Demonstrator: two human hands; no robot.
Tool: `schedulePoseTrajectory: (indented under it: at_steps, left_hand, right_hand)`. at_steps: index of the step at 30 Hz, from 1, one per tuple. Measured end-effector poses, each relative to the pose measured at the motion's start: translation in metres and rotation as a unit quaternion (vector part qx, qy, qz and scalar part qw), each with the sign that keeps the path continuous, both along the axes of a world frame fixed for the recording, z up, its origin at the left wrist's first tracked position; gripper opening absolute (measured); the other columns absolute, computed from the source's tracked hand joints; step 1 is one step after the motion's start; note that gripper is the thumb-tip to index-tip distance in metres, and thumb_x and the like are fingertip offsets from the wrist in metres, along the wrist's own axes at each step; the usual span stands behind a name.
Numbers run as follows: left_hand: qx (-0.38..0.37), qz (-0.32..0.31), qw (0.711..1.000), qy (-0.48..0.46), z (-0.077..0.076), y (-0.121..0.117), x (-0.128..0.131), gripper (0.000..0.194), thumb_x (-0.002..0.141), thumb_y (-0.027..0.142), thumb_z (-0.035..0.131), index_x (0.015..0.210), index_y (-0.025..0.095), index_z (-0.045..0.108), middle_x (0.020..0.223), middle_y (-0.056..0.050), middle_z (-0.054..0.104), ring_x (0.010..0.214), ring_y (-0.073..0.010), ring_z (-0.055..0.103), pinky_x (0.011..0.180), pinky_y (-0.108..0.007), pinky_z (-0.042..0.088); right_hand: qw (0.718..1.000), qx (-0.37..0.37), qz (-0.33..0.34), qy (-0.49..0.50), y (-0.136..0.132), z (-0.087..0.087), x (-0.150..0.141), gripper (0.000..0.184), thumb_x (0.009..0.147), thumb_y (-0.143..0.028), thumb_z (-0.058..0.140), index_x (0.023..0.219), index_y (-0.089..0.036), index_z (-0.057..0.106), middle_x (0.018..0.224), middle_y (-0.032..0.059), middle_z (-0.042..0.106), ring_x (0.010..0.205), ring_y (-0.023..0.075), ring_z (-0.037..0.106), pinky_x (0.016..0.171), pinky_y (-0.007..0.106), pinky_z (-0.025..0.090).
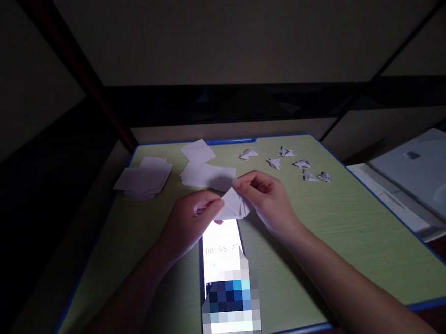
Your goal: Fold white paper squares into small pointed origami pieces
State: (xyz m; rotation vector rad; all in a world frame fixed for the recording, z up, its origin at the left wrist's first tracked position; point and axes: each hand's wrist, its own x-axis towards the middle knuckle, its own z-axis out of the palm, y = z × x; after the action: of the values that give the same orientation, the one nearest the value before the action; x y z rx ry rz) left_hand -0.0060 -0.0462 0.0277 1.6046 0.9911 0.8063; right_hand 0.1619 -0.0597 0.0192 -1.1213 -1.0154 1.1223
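The counter [365, 228], green-topped with blue edging, carries one phone [222, 261], two stacks of white paper, one loose sheet and six small folded pieces [248, 154]; one further item, a partly folded paper [231, 203], is held above the counter, over the far end of the phone. Directions below are taken from this held paper, with 12 o'clock at the far edge of the counter. The left stack [153, 175] lies at 10 o'clock, its sheets unevenly aligned. The middle stack [208, 174] lies at 11 o'clock, with the loose sheet [198, 151] just beyond it, the near corner meeting the stack. The six folded pieces are spread, apart or nearly touching, between 1 and 2 o'clock. The phone lies at 6 o'clock, lengthwise to the viewer. The left hand [186, 220] is nearly closed, thumb and fingers pinching the paper at its 9 o'clock side. The right hand [273, 201] is likewise nearly closed, fingers curled, thumb and forefinger gripping the paper at its 1 o'clock edge. Off the counter at 3 o'clock is one flat white panel [418, 179] bearing a small patch too small to read. The phone display reads "00:55:", followed by seconds not fully legible; its lower part is pixelated. Dark marks on the folded pieces cannot be deciphered.
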Motion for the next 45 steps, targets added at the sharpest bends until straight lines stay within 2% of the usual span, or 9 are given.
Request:
schedulePoseTrajectory:
  at_steps: [6, 8, 13, 20, 25, 28, 31, 36, 45]
  left_hand:
    - [-0.012, 0.102, 0.995, -0.01, 0.0, 0.005, -0.003, 0.016, 0.079, 0.03, 0.062, 0.074, 0.015, 0.065, 0.067, -0.002, 0.068, 0.057, -0.0143, 0.065, 0.049, -0.022, 0.054]
    - [-0.017, 0.122, 0.992, -0.023, -0.001, 0.007, -0.003, 0.017, 0.078, 0.031, 0.063, 0.076, 0.014, 0.064, 0.066, -0.002, 0.068, 0.054, -0.0142, 0.065, 0.048, -0.022, 0.055]
    - [-0.035, 0.109, 0.993, -0.027, 0.001, 0.007, -0.002, 0.015, 0.075, 0.028, 0.066, 0.077, 0.013, 0.065, 0.073, -0.004, 0.072, 0.064, -0.0165, 0.069, 0.055, -0.023, 0.057]
    - [-0.049, 0.071, 0.996, -0.008, 0.004, 0.005, -0.004, 0.013, 0.077, 0.025, 0.064, 0.073, 0.013, 0.066, 0.065, -0.004, 0.071, 0.058, -0.0146, 0.069, 0.055, -0.022, 0.055]
    - [-0.054, 0.078, 0.996, -0.002, 0.004, 0.006, -0.004, 0.015, 0.077, 0.027, 0.063, 0.073, 0.013, 0.064, 0.063, -0.003, 0.07, 0.056, -0.0144, 0.068, 0.055, -0.023, 0.054]
    - [-0.013, 0.073, 0.997, 0.03, 0.006, 0.009, -0.007, 0.018, 0.076, 0.031, 0.062, 0.075, 0.014, 0.065, 0.068, -0.004, 0.071, 0.061, -0.0155, 0.068, 0.057, -0.023, 0.054]
    - [0.051, 0.094, 0.993, 0.041, 0.006, 0.013, -0.014, 0.023, 0.075, 0.036, 0.063, 0.083, 0.015, 0.068, 0.079, -0.005, 0.072, 0.071, -0.0161, 0.067, 0.061, -0.023, 0.053]
    - [0.047, 0.074, 0.995, 0.055, 0.006, 0.013, -0.018, 0.017, 0.074, 0.032, 0.063, 0.076, 0.016, 0.068, 0.069, -0.002, 0.068, 0.063, -0.0143, 0.062, 0.056, -0.022, 0.048]
    - [0.022, 0.125, 0.992, 0.026, 0.007, 0.014, -0.015, 0.017, 0.073, 0.031, 0.065, 0.067, 0.015, 0.065, 0.05, 0.003, 0.058, 0.049, -0.0111, 0.053, 0.048, -0.02, 0.043]
  right_hand:
    - [0.999, -0.009, 0.044, 0.002, 0.001, -0.003, -0.004, 0.03, 0.071, -0.04, 0.075, 0.088, -0.017, 0.069, 0.066, -0.0012, 0.062, 0.053, 0.0098, 0.048, 0.05, 0.025, 0.035]
    - [0.998, -0.019, 0.062, 0.002, 0.001, -0.005, -0.004, 0.028, 0.073, -0.041, 0.074, 0.085, -0.016, 0.068, 0.061, -0.0027, 0.058, 0.052, 0.0095, 0.045, 0.049, 0.025, 0.033]
    - [0.997, -0.019, 0.075, -0.009, 0.002, -0.009, -0.001, 0.025, 0.075, -0.037, 0.072, 0.065, -0.016, 0.061, 0.053, -0.0042, 0.052, 0.051, 0.009, 0.043, 0.05, 0.026, 0.029]
    - [0.998, -0.02, 0.056, -0.003, 0.002, -0.01, 0.001, 0.024, 0.075, -0.034, 0.073, 0.064, -0.016, 0.061, 0.053, -0.0041, 0.054, 0.05, 0.009, 0.044, 0.051, 0.026, 0.029]
    - [0.998, -0.024, 0.06, 0.027, 0.002, -0.011, -0.003, 0.025, 0.077, -0.037, 0.071, 0.066, -0.016, 0.061, 0.054, -0.004, 0.055, 0.05, 0.0085, 0.044, 0.051, 0.026, 0.03]
    - [0.999, -0.008, 0.046, 0.007, 0.0, -0.011, -0.006, 0.028, 0.079, -0.038, 0.068, 0.064, -0.017, 0.059, 0.051, -0.0046, 0.052, 0.048, 0.0085, 0.043, 0.049, 0.026, 0.028]
    - [0.996, -0.019, 0.091, -0.006, -0.004, -0.009, -0.011, 0.031, 0.078, -0.04, 0.067, 0.06, -0.017, 0.057, 0.051, -0.0051, 0.048, 0.048, 0.0081, 0.04, 0.048, 0.025, 0.026]
    - [0.985, -0.04, 0.159, -0.044, -0.011, -0.009, -0.017, 0.032, 0.077, -0.04, 0.068, 0.06, -0.018, 0.051, 0.052, -0.0067, 0.041, 0.047, 0.0073, 0.034, 0.045, 0.024, 0.023]
    - [0.989, -0.017, 0.144, -0.028, -0.009, -0.007, -0.016, 0.034, 0.078, -0.037, 0.067, 0.058, -0.019, 0.046, 0.055, -0.0064, 0.041, 0.05, 0.0073, 0.035, 0.049, 0.025, 0.024]
